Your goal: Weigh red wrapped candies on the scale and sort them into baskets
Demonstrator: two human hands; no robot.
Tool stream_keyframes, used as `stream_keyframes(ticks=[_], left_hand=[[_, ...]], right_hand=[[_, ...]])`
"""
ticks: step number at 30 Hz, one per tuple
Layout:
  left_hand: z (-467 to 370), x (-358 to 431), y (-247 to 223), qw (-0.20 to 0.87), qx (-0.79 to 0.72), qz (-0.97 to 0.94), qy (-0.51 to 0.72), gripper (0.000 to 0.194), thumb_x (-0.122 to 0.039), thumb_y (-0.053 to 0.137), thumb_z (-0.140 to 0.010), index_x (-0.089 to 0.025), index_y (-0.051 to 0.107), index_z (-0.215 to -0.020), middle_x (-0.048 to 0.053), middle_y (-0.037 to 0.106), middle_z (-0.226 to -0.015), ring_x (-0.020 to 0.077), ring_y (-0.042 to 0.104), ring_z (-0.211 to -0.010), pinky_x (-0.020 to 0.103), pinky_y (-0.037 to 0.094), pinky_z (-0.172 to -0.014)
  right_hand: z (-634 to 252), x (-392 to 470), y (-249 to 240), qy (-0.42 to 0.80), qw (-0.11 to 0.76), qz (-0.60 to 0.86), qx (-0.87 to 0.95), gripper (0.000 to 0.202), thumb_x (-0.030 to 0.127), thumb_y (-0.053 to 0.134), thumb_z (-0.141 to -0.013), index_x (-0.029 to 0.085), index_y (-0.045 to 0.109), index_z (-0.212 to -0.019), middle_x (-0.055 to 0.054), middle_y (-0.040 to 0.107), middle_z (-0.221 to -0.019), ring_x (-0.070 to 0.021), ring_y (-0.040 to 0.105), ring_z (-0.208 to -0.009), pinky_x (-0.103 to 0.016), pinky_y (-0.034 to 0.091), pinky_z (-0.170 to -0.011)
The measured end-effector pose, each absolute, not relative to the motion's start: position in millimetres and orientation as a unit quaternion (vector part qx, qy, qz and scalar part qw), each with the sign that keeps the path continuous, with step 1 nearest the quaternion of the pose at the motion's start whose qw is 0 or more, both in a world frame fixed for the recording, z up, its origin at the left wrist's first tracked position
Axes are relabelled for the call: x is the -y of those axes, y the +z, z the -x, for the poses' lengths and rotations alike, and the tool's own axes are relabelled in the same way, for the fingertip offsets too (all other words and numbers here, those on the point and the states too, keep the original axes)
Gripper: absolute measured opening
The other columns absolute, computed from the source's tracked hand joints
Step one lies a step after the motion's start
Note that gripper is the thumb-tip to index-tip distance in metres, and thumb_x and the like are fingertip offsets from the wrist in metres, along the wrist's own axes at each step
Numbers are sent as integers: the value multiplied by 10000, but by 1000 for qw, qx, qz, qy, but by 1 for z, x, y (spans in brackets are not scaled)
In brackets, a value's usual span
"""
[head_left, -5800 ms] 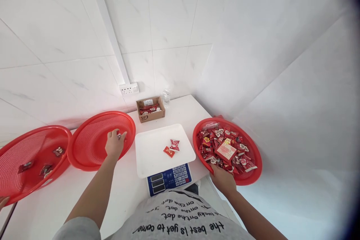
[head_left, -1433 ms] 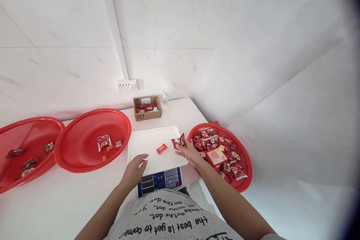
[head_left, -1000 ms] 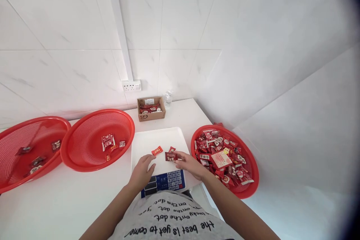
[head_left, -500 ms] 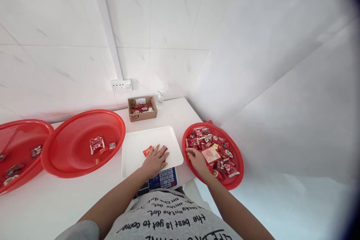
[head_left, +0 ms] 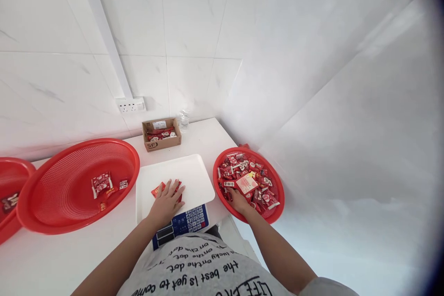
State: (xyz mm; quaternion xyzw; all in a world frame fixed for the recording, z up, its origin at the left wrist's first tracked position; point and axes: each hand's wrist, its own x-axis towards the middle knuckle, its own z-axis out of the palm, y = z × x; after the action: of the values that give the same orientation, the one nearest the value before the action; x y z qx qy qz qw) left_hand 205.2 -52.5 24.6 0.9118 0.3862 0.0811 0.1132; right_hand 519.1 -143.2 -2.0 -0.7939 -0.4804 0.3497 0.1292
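My left hand [head_left: 165,203] lies on the white scale tray [head_left: 194,171], its fingers spread over small red snack packets [head_left: 157,189]. The ends of the packets show on either side of the fingers. At the near left side of a red mesh basket [head_left: 280,194], my right hand [head_left: 238,200] reaches in among many wrapped packets. Its fingers curl at a red snack packet [head_left: 229,184] with a pale label; the fingertips are partly hidden. Beside this hand, a pink card [head_left: 247,184] rests on the heap.
The scale's blue keypad [head_left: 194,220] sits below the tray. A red basket [head_left: 52,185] with a few packets stands left, and another red basket [head_left: 9,229] at the edge. A cardboard box [head_left: 164,144] of packets and clear plastic [head_left: 184,120] stand by the wall.
The view has swung right, so everything sits further left. My right hand has reached a little deeper among the packets, beside a labelled red one. My left hand stays on the tray's packets.
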Motion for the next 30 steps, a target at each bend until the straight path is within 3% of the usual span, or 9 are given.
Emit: stream_keyframes(ticks=[3, 8, 12, 16, 22, 26, 30], left_hand=[[-195, 61, 23, 107, -395, -902, 139, 483, -424, 460, -859, -254, 454, -1311, 80, 372, -1431, 340, 244, -1337, 583, 250, -1033], [-176, 74, 25, 127, -420, -872, 216, 356, -380, 410, -889, -223, 565, -1169, 87, 528, -1297, 282, 348, -1296, 534, 285, -1040], [-166, 79, 31, 148, -457, -843, 243, 320, -374, 391, -898, -252, 580, -1125, 66, 576, -1237, 259, 409, -1258, 524, 329, -1017], [-167, 80, 37, 157, -460, -835, 257, 311, -385, 407, -890, -258, 595, -1102, 64, 595, -1207, 268, 420, -1248, 522, 348, -1004], [-175, 80, 44, 179, -441, -841, 257, 292, -361, 414, -891, -264, 609, -1085, 60, 588, -1210, 261, 424, -1247, 528, 332, -1021], [-173, 80, 42, 181, -438, -840, 263, 296, -362, 409, -894, -261, 611, -1084, 57, 589, -1206, 255, 428, -1245, 525, 341, -1020], [-170, 81, 36, 176, -439, -838, 271, 296, -368, 411, -893, -259, 609, -1085, 58, 590, -1205, 255, 447, -1229, 517, 366, -1010]], right_hand=[[-517, 143, 0, 360, 137, 788, 480, 515, 171, 583, -688, 212, 550, -1201, -111, 603, -1153, -264, 564, -1017, -372, 394, -879], [-519, 145, 3, 406, 152, 766, 475, 327, 217, 546, -721, 212, 642, -1034, -64, 639, -1109, -222, 570, -1012, -339, 393, -904], [-520, 144, 13, 496, 172, 743, 416, 367, 350, 520, -762, 239, 612, -1100, -61, 616, -1152, -204, 591, -956, -333, 445, -823], [-510, 137, 28, 541, 218, 739, 337, 463, 486, 539, -748, 253, 583, -1147, -69, 557, -1242, -210, 556, -1026, -329, 440, -837], [-500, 126, 31, 525, 312, 713, 345, 442, 449, 547, -737, 216, 562, -1113, -69, 605, -1156, -192, 593, -935, -330, 470, -797], [-513, 122, 23, 448, 382, 733, 340, 409, 409, 578, -709, 197, 578, -1058, -82, 591, -1185, -204, 564, -1033, -335, 444, -892], [-522, 117, 26, 421, 425, 737, 315, 418, 432, 542, -738, 201, 564, -1086, -83, 588, -1195, -206, 564, -1055, -328, 468, -876]])
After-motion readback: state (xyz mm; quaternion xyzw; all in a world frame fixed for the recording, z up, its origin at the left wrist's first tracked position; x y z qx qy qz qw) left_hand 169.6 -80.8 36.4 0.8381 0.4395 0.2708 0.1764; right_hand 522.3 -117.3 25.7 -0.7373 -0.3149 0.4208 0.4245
